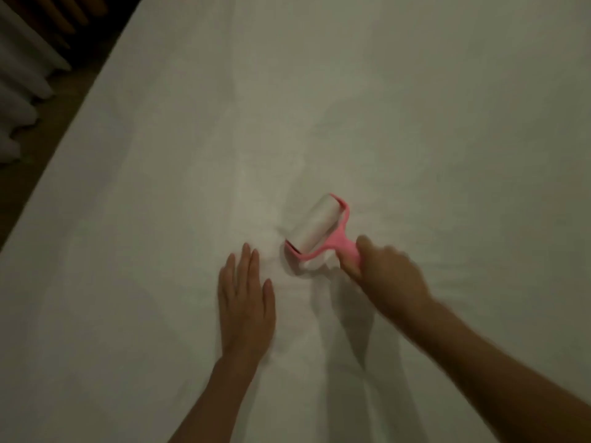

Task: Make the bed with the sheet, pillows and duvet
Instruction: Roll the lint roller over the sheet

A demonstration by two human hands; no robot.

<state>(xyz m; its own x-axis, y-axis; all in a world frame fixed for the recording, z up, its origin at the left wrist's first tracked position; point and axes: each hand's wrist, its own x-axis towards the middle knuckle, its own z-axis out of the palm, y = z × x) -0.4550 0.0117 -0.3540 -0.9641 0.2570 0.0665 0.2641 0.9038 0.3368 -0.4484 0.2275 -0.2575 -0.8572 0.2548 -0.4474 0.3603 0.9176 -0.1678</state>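
A white sheet (351, 107) covers the bed and fills most of the view, with faint creases running down its middle. My left hand (246, 298) lies flat on the sheet, fingers straight and together. Just right of it, my right hand (388, 271) grips the pink handle of a lint roller (315, 230). The roller's white drum lies on the sheet, angled up and to the left. No pillows or duvet are in view.
The bed's left edge (80, 123) runs diagonally from the top to the lower left. Beyond it are dark floor and white curtain folds (22, 91) at the far left.
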